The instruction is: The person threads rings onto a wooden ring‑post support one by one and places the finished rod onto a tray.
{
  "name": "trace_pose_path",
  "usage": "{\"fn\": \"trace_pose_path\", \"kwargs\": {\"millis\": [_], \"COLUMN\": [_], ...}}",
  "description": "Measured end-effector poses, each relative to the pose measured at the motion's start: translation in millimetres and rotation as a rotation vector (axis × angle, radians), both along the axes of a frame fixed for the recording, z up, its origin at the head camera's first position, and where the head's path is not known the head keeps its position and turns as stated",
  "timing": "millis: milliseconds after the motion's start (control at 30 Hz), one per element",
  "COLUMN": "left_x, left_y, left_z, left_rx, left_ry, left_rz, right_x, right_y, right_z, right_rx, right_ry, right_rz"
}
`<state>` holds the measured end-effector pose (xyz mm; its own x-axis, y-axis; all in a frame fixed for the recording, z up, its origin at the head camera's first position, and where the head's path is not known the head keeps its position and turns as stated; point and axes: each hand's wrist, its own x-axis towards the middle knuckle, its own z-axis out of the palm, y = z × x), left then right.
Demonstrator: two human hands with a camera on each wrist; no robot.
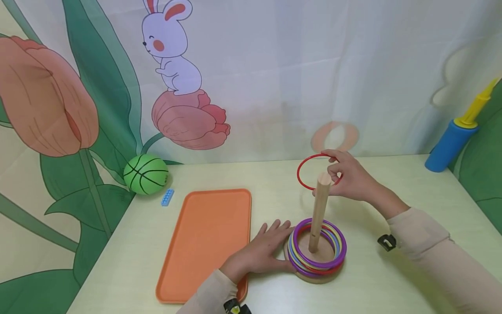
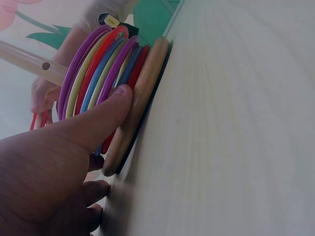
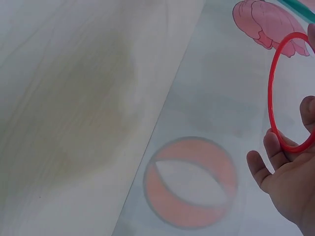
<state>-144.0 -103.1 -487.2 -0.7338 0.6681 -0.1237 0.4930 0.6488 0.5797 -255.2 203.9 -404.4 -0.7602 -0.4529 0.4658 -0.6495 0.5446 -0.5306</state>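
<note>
In the head view my right hand (image 1: 349,176) pinches a thin red ring (image 1: 300,168) and holds it up beside and behind the top of a wooden peg (image 1: 320,209). The right wrist view shows this red ring (image 3: 270,88) with fingers at its lower edge. The peg stands upright on a round wooden base (image 2: 140,98), and a stack of purple, yellow, red and blue rings (image 1: 340,253) lies around its foot. My left hand (image 1: 264,250) rests at the left side of the stack, fingers spread and fairly straight. Its thumb (image 2: 115,105) touches the lower rings and the base.
An orange tray (image 1: 211,235) lies left of the stand, partly under the left forearm. Farther left are a green ball (image 1: 146,174) and a small blue toy brick (image 1: 167,197). A blue and yellow hand pump (image 1: 452,144) stands at the back right. A printed curtain (image 1: 274,87) hangs behind the table.
</note>
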Motion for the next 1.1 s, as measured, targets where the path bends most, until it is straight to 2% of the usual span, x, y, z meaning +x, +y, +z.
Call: {"fn": "trace_pose_path", "kwargs": {"millis": [167, 667, 1100], "left_x": [0.1, 1.2, -0.2], "left_y": [0.0, 0.4, 0.4], "left_z": [1.2, 2.5, 0.4], "left_rx": [0.003, 0.013, 0.002], "left_ry": [-0.004, -0.011, -0.004], "left_rz": [0.002, 0.006, 0.005], "right_x": [2.9, 7.8, 16.4], "right_y": [-1, 0, 1], "right_z": [4.6, 13.0, 32.0], "right_rx": [-0.036, -0.053, -0.086], "right_ry": [-0.014, -0.005, -0.008], "right_rz": [-0.006, 0.015, 0.014]}}
